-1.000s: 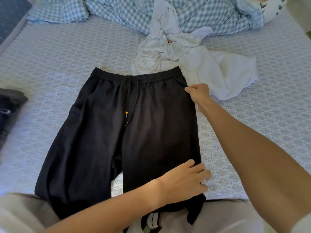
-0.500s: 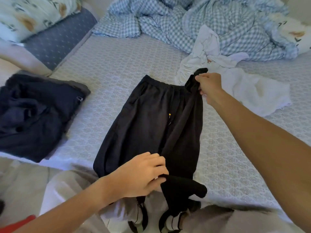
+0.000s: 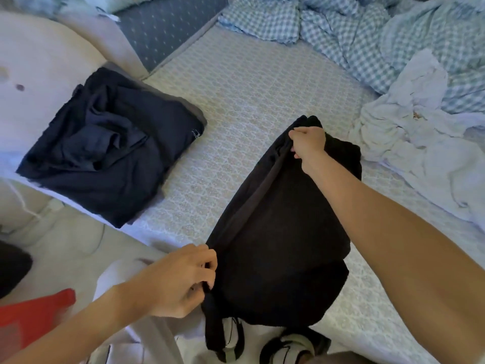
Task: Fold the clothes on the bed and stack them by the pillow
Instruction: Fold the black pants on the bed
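Left to right. At far left, beside the pale pillow [image 3: 39, 64], lies a stack of folded dark clothes [image 3: 110, 151] on the bed [image 3: 249, 82]; this is judged to be the destination pile.

Centre: the left hand [image 3: 181, 279] grips the near end of the black trousers [image 3: 283, 232], fingers curled and pinching the left edge of the cloth just past the bed's near edge. The trousers lie doubled lengthwise, one leg over the other, with the long axis running from the near grip up and to the right, away from the person, to the waistband. The lower legs hang off the bed's edge toward the floor.

Right of centre: the right hand [image 3: 308, 143] grips the far end, its fingers closed on the waistband corner along the same left-hand edge. Both grips thus sit on one long edge, at opposite ends of the axis.

Judgement: the next fold is across this axis, bringing one end toward the other. The left hand is nearer both the hanging legs and the stack, which lies to the left of the trousers, well apart.

Far right: a crumpled white garment [image 3: 420, 153] lies just beside the waistband, not yet folded, with a checked blanket [image 3: 354, 30] behind it.
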